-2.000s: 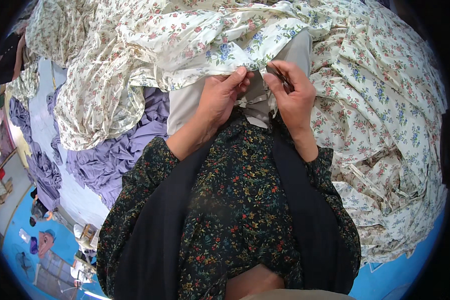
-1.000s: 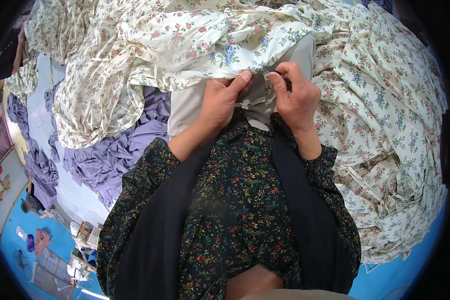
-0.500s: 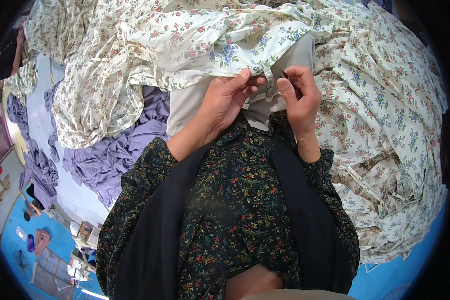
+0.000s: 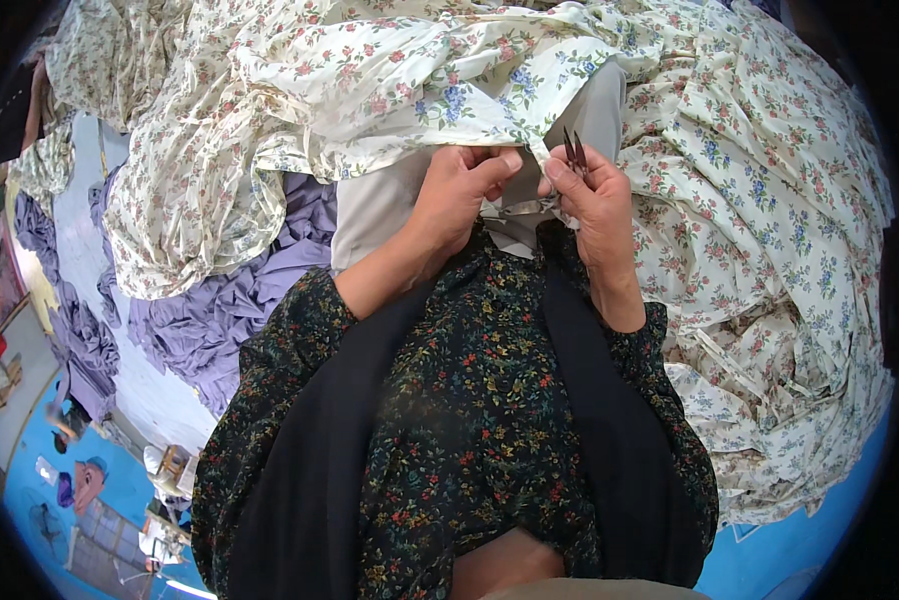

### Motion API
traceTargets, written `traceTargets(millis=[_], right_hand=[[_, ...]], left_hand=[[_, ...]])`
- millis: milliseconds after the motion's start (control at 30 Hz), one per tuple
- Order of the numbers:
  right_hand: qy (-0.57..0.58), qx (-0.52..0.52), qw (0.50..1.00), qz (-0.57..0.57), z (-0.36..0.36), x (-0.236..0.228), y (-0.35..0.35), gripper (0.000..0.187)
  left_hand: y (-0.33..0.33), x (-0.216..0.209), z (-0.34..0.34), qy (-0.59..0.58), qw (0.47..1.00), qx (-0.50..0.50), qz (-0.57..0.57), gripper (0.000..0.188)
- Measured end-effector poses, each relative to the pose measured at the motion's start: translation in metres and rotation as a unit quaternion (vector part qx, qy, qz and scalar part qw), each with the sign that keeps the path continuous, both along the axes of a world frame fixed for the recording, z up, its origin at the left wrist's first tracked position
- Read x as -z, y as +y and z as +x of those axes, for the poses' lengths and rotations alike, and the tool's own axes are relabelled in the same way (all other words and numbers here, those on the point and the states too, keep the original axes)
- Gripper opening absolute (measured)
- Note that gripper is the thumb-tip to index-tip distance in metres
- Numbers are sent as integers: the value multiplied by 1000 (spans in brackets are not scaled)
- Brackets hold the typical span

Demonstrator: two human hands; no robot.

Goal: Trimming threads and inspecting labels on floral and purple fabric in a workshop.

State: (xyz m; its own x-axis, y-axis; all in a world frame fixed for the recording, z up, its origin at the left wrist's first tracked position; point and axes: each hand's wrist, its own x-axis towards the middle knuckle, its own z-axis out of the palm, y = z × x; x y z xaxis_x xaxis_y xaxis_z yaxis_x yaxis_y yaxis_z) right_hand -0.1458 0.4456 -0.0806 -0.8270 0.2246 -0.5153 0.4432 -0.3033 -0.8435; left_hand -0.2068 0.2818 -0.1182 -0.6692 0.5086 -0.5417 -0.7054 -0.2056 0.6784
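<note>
A cream fabric with red and blue flowers (image 4: 450, 100) is spread over my lap, its hem running between my hands. My left hand (image 4: 455, 200) is closed on that hem, thumb pressed over bent fingers. Dark thread snips (image 4: 574, 150) sit in my right hand (image 4: 598, 205), their pointed blades upward. The right thumb and forefinger also pinch a narrow strip of the hem (image 4: 538, 152). Below the hands, over my grey-clad legs, a pale narrow band (image 4: 520, 210) shows; what it belongs to is unclear.
Heaped floral fabric (image 4: 760, 200) lies to the right, with another floral pile (image 4: 200, 200) on the left. Crumpled purple cloth (image 4: 220, 330) lies beside a pale surface (image 4: 155, 385). At the far lower left, a person (image 4: 90, 480) appears on the blue floor.
My right hand has moved slightly left and closed on the hem strip; the snips' blades now show plainly. My left fingers have curled tighter on the edge.
</note>
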Motion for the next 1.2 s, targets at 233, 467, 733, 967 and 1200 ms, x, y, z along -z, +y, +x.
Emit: traceTargets(millis=[233,467,733,967,1200], right_hand=[[-30,22,996,-80,7,1,-1,14],[108,-115,938,308,-4,-15,6,20],[171,-268,758,569,-28,-30,10,18],[168,-320,716,597,-36,-35,13,17],[144,-277,793,523,-36,-36,18,18]], left_hand=[[12,-20,3,-19,999,22,32,23],[6,-13,13,20,998,-50,-16,25],[1,-20,13,133,982,-9,-134,19],[1,-23,14,161,977,-13,-141,17],[2,-25,14,167,972,-9,-163,16]])
